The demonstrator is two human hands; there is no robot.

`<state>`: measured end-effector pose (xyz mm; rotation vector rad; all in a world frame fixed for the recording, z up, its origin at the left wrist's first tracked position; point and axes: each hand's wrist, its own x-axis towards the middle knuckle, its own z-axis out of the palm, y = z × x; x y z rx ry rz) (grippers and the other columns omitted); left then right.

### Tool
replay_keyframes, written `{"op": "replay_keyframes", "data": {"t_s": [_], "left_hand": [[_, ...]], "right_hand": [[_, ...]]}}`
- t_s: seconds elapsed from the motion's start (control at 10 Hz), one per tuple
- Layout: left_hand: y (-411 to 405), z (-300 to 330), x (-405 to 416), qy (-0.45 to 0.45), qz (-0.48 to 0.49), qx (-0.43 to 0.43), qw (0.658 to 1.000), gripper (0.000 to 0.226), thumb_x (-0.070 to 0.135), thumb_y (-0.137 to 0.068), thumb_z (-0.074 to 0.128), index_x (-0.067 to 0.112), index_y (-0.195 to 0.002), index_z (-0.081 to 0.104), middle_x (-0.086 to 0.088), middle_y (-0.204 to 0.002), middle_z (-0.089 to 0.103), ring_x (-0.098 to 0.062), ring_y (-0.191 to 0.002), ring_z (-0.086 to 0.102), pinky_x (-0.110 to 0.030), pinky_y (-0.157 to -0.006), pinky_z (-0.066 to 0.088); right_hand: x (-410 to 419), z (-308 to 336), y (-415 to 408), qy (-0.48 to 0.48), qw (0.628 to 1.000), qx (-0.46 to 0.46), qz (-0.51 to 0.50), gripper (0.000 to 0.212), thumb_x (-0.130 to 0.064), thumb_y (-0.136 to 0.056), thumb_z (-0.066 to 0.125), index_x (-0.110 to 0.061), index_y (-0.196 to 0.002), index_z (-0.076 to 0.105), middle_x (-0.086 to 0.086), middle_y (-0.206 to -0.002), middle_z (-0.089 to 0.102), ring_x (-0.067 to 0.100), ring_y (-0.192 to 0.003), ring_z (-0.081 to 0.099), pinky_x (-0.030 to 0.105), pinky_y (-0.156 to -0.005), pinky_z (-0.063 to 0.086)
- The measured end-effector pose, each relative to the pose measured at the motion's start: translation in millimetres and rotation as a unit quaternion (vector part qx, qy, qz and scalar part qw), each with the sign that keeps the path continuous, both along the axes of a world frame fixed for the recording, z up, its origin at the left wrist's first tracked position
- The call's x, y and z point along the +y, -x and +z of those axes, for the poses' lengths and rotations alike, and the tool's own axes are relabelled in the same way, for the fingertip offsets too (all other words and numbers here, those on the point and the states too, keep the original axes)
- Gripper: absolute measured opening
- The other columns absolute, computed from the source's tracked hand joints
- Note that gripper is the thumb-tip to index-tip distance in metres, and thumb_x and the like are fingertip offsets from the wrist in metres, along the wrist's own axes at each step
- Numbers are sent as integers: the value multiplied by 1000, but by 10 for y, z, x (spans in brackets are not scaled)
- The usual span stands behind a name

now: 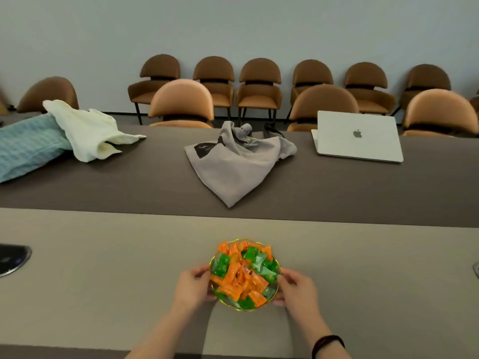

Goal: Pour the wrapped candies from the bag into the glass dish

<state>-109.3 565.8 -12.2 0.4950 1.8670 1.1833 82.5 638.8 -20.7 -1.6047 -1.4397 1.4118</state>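
Note:
A round glass dish (213, 263) with a gold rim sits on the near beige part of the table, heaped with orange and green wrapped candies (242, 274). My left hand (193, 283) grips the dish's left edge. On the opposite edge, my right hand (298, 287) holds the rim. A grey cloth drawstring bag (236, 164) lies flat and slack on the dark middle strip of the table, well beyond the dish.
A closed silver laptop (359, 137) lies at the back right. A cream towel (88, 130) and a light blue cloth (28, 149) sit at the back left. Brown chairs (181, 102) line the far side. A dark round inset (11, 257) is at the left edge.

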Motion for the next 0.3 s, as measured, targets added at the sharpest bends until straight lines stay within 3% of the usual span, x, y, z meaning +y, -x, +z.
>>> {"op": "replay_keyframes", "data": {"t_s": [0.2, 0.3], "left_hand": [[28, -49, 29, -1, -6, 4, 1000, 24, 1, -91, 42, 0, -106, 60, -20, -95, 62, -26, -67, 60, -21, -40, 53], [28, -81, -34, 5, 13, 67, 998, 27, 9, -92, 44, 6, -115, 57, -21, -100, 65, -28, -79, 61, -28, -50, 57]], "right_hand": [[5, -45, 31, 8, 1000, -2, 0, 25, -6, -89, 51, -6, -111, 64, 8, -80, 66, 16, -51, 64, 31, -51, 60], [-81, 32, -11, 14, 1000, 6, -1, 33, -13, -90, 52, -8, -123, 53, 6, -85, 63, 15, -48, 61, 22, -41, 55]]}}
